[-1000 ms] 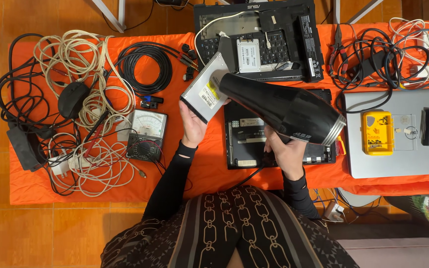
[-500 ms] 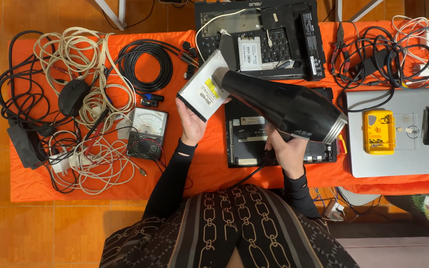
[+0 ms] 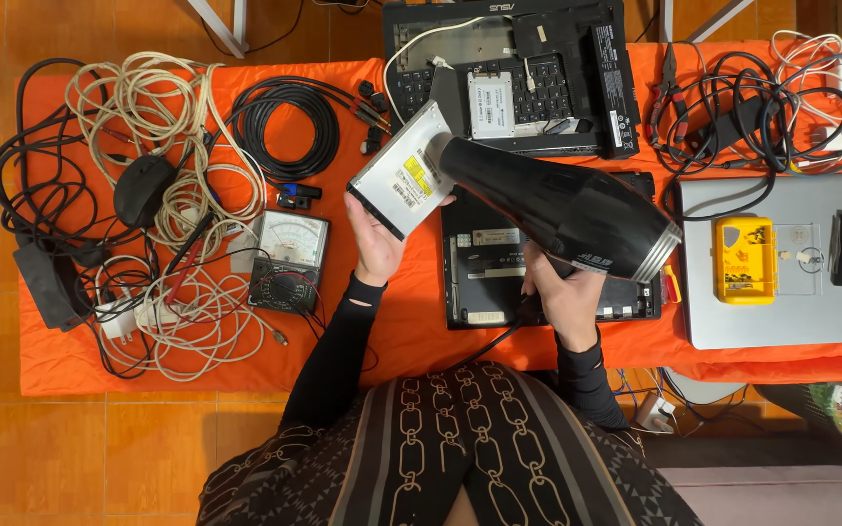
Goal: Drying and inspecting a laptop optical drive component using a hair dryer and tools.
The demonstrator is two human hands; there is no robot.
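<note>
far left of the orange table cloth (image 3: 60, 360) there is a tangle of black and white cables (image 3: 138, 195) with a black mouse (image 3: 143, 187) in it, then a coiled black cable (image 3: 283, 127) and an analog multimeter (image 3: 287, 258) with its leads trailing loose. the left hand (image 3: 379, 244) is closed on the lower edge of a flat silver optical drive (image 3: 401, 173), held tilted up above the cloth, thumb across the front, fingers behind. risk: it is pinched at one edge only, so a push from the air could twist it out and drop it onto the multimeter or the opened laptop base (image 3: 499, 278) underneath. the right hand (image 3: 565, 297) is wrapped around the handle of a black hair dryer (image 3: 557, 205), nozzle right up against the drive, cannot tell if touching. if it runs hot that close, the label or plastic could soften; dust would blow into the open black laptop (image 3: 509, 68) behind. the dryer cord (image 3: 484, 343) runs off under the wrist toward the table edge, could snag and jerk the aim. further right a yellow tool (image 3: 745, 258) sits on a closed silver laptop (image 3: 782, 321), more cables (image 3: 762, 107) above, near enough to be swept.
</note>
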